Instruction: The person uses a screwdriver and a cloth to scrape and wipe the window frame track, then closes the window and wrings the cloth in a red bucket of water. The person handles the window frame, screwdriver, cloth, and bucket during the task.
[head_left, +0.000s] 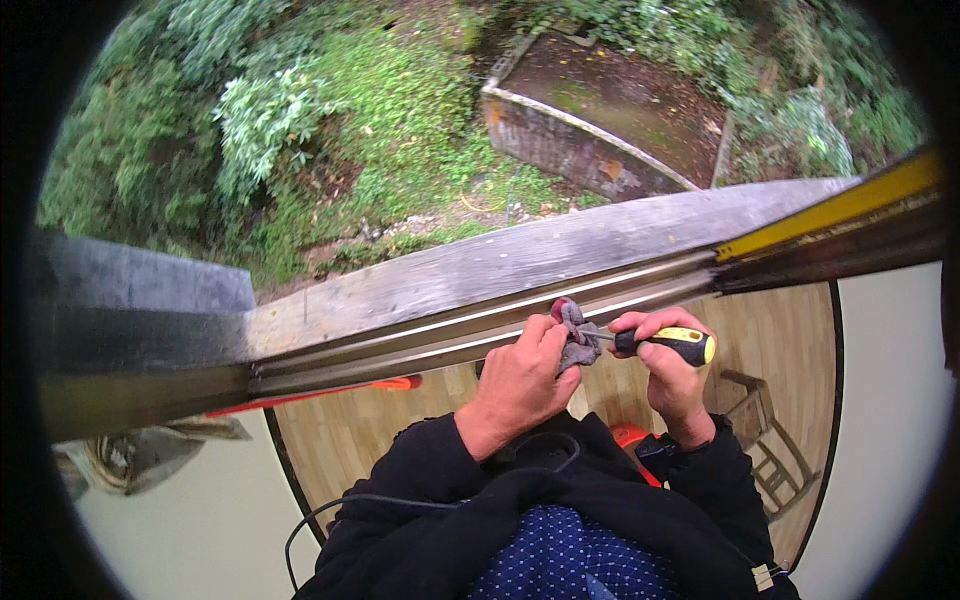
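My right hand (670, 367) grips the yellow and black handle of a screwdriver (675, 346), its metal shaft pointing left. A grey and dark red cloth (576, 341) is pinched in the fingers of my left hand (521, 375), bunched at the shaft's end. The cloth hides the screwdriver's tip. Both hands are just above the near side of a metal sliding-window track (450, 330), which runs across in front of me. Whether the cloth touches the track, I cannot tell.
Beyond the track lies a concrete sill (480, 259), with a drop to plants and a walled concrete basin (600, 142). A yellow-edged window frame (832, 217) stands at right. Behind the track are a wooden chair (776, 450), a red-orange object (630, 435) and a black cable (360, 496).
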